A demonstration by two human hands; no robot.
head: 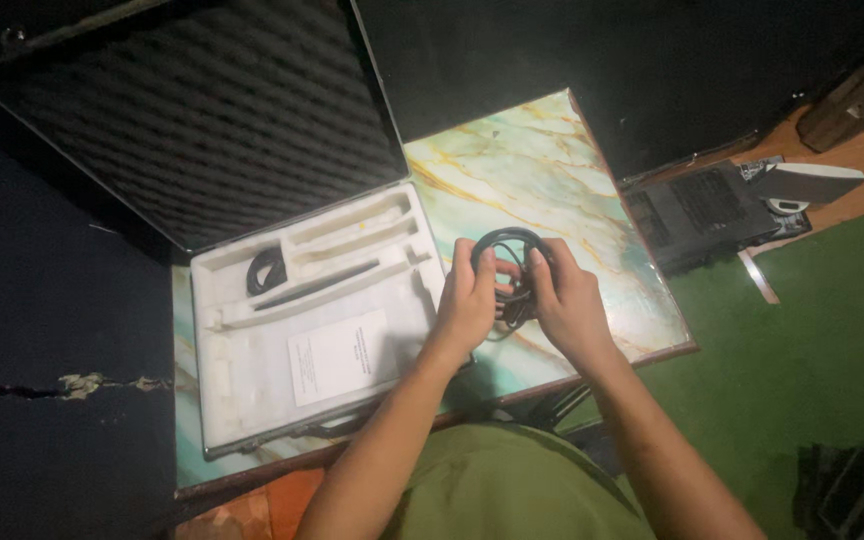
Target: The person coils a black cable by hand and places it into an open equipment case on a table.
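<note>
Dim light covers a small marble-patterned table point(562, 170) with green and gold veining, set against a dark wall, with green floor covering to its right. On the table's left half lies an open aluminium-edged case point(252, 440), its lid point(202, 110) tilted back over the far left corner and lined with black egg-crate foam. The white moulded insert point(242, 370) inside the case has several long slots; a slim black rod-like tool point(317, 285) lies in one of them, a small black curved part point(266, 270) sits in a pocket near the insert's far left, and a white printed sheet point(337, 355) rests on the insert toward the table's near edge.

Just right of the case, over the middle of the table, both hands meet on a coiled black cable point(508, 248). The left hand point(467, 300) has its fingers curled around the coil's left side, and the right hand point(567, 300) is closed around its right side, thumb and fingers pinching the loops. The top arc of the coil stands clear above the fingertips; the rest hangs between the two palms, with a dark plug end low between them.

Beyond the table's right edge, a black ridged box point(697, 210) sits on the floor.
</note>
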